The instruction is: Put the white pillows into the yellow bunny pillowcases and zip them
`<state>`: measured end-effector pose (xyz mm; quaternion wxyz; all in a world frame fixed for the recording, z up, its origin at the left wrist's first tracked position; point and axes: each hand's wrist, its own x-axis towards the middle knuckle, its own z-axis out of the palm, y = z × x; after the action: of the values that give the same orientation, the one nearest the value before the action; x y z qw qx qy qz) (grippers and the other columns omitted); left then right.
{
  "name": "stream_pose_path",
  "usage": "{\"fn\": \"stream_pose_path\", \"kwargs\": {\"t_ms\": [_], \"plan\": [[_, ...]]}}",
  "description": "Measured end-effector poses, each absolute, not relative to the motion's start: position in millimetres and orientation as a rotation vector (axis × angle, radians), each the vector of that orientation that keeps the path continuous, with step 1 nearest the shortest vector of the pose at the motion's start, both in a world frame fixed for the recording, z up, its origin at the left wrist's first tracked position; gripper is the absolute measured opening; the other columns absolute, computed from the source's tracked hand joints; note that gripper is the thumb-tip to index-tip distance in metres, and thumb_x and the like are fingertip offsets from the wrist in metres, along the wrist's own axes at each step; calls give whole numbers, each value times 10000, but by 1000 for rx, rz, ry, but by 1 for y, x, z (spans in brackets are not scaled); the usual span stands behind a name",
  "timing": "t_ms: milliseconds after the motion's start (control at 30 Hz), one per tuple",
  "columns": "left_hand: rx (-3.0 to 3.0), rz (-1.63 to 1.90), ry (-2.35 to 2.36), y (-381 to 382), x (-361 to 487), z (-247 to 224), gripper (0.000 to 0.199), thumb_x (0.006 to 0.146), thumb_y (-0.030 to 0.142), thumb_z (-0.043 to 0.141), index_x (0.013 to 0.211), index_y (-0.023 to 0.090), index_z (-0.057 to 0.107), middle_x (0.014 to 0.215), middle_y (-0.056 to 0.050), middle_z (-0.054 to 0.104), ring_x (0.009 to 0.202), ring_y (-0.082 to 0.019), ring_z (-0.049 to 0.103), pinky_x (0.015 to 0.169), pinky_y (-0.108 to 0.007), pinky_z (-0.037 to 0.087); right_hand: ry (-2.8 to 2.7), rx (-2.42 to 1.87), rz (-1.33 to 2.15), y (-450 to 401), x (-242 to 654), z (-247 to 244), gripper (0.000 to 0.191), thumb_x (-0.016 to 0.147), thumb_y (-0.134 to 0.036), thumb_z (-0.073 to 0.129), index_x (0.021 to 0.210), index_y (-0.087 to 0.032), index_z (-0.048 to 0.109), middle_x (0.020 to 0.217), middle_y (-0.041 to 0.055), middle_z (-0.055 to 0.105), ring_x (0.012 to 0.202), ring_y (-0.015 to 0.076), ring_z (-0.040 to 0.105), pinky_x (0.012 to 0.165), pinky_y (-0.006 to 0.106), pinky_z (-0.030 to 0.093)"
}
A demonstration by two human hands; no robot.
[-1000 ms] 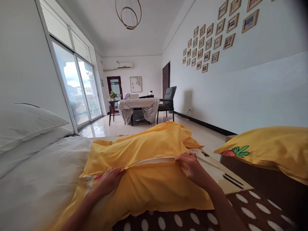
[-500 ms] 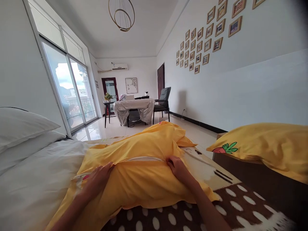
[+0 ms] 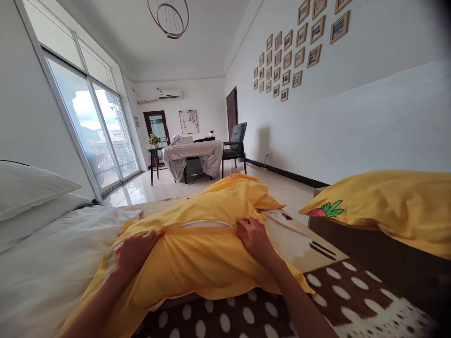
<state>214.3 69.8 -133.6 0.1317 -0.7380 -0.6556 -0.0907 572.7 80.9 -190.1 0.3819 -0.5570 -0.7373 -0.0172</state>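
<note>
left hand [image 3: 136, 249]: fingers pinching the open edge of yellow pillowcase [image 3: 200, 253] | right hand [image 3: 254, 237]: pinching the same edge, opposite end | pillowcase with white pillow [image 3: 206, 224] inside lies on bed [image 3: 52, 272] | second yellow pillow [image 3: 387, 206] at right

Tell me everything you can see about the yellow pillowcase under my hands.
The yellow pillowcase looks like soft, wrinkled cotton, puffed by a white pillow inside that shows through a narrow open slit along its top edge. It lies flat across the bed, on the brown spotted blanket. The left hand pinches the slit's left end; the right hand presses its right end. Loose yellow fabric bunches behind it.
</note>
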Motion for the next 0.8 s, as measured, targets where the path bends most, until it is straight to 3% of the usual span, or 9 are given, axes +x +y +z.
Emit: {"fn": "stream_pose_path", "kwargs": {"t_ms": [167,267,500,633,800], "plan": [[-1955,-338,-1516,45,263,-96,309,936,227,303,885,142,596,908,-125,610,923,-292,559,812,-415,403,-1923,-1407,-115,94,565,-214,202,888,-201,495,1044,-183,621,1051,85,644,1011,226,548,883,360,340],[-2331,-577,-1285,36,316,-89,223,933,253,374,867,170,570,905,-69,590,876,-213,546,792,-343,423,-1891,-1427,-158,98,560,-224,173,914,-208,446,922,-161,612,963,103,647,947,238,550,837,356,344],[-2685,-746,-1175,69,405,-115,214,940,201,369,852,157,559,875,-62,610,832,-186,558,759,-321,446,-1860,-1397,-281,90,580,-200,253,956,-282,355,845,-165,550,851,80,605,858,214,530,796,341,333],[-2683,-922,-1115,77,408,-136,132,916,278,477,895,172,553,903,-47,593,879,-184,531,798,-318,447,-1928,-1234,-233,78,586,-175,219,948,-273,363,824,-177,516,806,55,588,797,189,525,775,335,355],[-2495,-1213,-944,59,397,-151,117,919,157,439,872,181,543,817,-33,558,780,-167,482,713,-302,419,-2015,-1126,-138,55,575,-153,170,940,-240,394,805,-192,486,782,36,567,752,173,507,744,328,384]]}}
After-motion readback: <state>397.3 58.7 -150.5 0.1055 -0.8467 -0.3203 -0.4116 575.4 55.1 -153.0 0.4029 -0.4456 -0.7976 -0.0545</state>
